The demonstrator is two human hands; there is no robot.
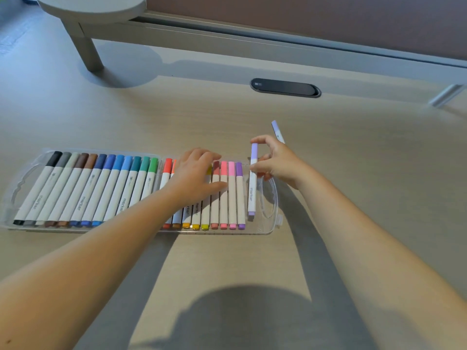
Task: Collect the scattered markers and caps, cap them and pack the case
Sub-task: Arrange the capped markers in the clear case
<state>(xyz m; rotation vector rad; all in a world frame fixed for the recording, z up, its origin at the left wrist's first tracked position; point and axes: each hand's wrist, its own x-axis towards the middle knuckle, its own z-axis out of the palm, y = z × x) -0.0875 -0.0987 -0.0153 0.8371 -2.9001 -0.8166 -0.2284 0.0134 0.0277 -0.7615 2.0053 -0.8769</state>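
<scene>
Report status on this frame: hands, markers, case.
Left hand flat on the packed markers, open. Right hand pinches lavender marker at the case right end. Another lavender marker behind right hand. Nothing blocking.

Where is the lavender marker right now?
In the head view, the right hand holds the lavender marker at the case's right end, beside the purple marker.

"marker" printed along white marker barrels (pixel 83 203) in the case; same on lavender marker (pixel 252 195); smaller logos unreadable.
</scene>
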